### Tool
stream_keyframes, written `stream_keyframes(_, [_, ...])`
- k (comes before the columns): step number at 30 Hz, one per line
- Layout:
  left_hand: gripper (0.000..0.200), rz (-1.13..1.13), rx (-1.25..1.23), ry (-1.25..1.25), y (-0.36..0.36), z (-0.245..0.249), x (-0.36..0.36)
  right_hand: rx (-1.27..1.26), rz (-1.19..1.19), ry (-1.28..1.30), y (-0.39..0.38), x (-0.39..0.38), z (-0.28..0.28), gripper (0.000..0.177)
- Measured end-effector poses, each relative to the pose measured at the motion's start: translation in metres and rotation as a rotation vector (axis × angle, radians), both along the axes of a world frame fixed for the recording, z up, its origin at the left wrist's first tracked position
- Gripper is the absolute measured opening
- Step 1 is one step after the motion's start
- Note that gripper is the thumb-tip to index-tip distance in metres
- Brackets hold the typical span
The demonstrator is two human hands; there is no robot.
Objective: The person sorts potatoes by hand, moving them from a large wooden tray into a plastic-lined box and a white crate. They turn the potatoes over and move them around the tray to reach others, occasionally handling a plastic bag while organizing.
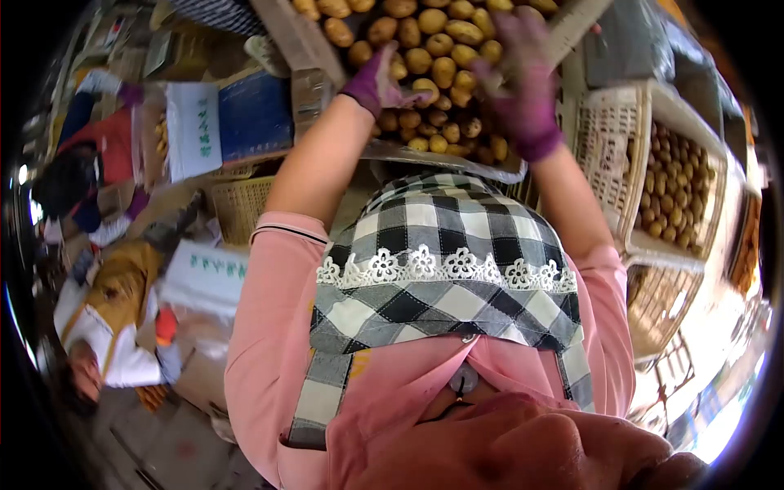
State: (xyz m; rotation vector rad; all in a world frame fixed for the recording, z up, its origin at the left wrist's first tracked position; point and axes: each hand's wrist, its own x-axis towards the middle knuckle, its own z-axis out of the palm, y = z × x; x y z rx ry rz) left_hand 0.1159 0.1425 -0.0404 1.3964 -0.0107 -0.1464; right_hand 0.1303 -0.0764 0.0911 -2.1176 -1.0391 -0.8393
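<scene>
Both my hands wear purple gloves and reach forward into a large tray (322, 57) heaped with several round yellow-brown fruits (445, 69). My left hand (382, 82) curls its thumb and fingers around one fruit (398, 70) at the left side of the heap. Over the right side of the heap hovers my right hand (523, 94), blurred, its fingers spread and resting on the fruits. Below them I see my pink sleeves and a black-and-white checked apron (441, 261).
A white basket (608, 139) at the right holds more of the same fruits. Empty woven baskets (661, 302) (241, 204) stand right and left. White and blue boxes (196, 126) lie at the left. Two other people (106, 147) (114, 327) are at the far left.
</scene>
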Motion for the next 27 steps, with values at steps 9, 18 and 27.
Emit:
stream_keyframes(9, [0.055,0.244,-0.719,0.118,-0.034,-0.006,-0.080,-0.868,-0.299,-0.196,0.013,0.039,-0.018,0.062])
stream_keyframes(18, [0.036,1.305,-0.351,0.002,-0.055,-0.095,-0.324,-0.969,-0.670,-0.248,-0.020,0.034,0.017,0.060])
stream_keyframes(27, [0.041,1.470,0.622,0.895,-0.050,-0.187,-0.529,-0.850,-0.587,-0.287,-0.084,0.089,-0.014,0.056])
